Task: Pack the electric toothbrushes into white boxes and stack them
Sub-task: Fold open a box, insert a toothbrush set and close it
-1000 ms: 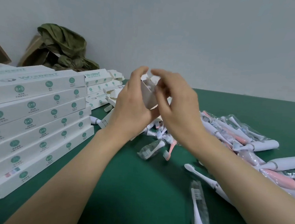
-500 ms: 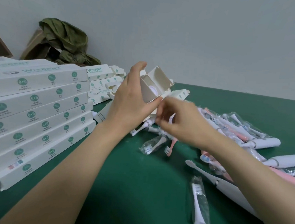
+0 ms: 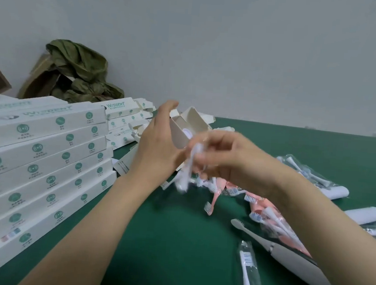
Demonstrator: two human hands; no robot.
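The fingers of the right hand (image 3: pixel 228 159) pinched a blurred, bagged brush head (image 3: pixel 188 171) just beside the open white box (image 3: pixel 179 138), which the left hand (image 3: pixel 157 149) gripped above the table (image 3: pixel 174 242). Probably the head should slide in straight, without bending the flaps (image 3: pixel 195 118).

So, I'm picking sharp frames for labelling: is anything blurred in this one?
Head view: the right hand and the clear-wrapped white brush head it pinches are motion-smeared; the left hand, its open white cardboard box and the stacked white boxes are sharp; lighting is even, no glare.
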